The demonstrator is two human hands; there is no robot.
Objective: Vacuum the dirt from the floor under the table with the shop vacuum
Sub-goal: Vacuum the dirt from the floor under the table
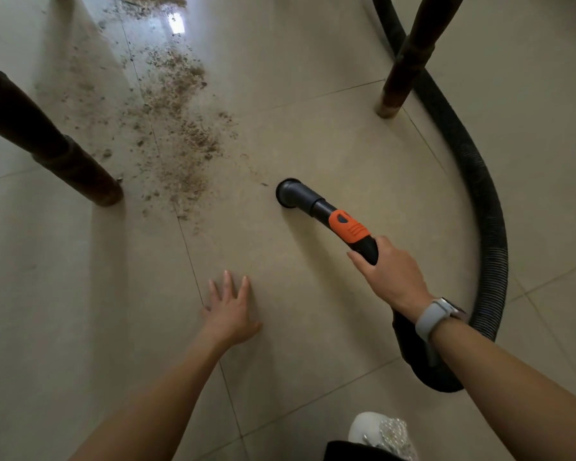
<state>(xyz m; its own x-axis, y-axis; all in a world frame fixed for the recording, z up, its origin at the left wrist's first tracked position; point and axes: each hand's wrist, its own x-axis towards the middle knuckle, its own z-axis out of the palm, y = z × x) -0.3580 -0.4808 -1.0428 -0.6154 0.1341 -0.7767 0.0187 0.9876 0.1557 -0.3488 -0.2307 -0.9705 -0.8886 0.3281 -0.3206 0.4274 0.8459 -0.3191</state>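
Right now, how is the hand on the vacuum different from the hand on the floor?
The right hand is curled around the black vacuum handle with the orange grip, while the left hand lies open with fingers spread on the beige tiled floor. The right hand's wrist wears a grey watch; the left hand's wrist is bare. The right hand reaches farther toward the brown dirt than the left hand. Both are bare.

Tiled floor point(313, 134); scattered dirt point(180, 134); hose point(479, 181)

Dirt point(177, 128) left of nozzle point(288, 193) (perhaps apart).
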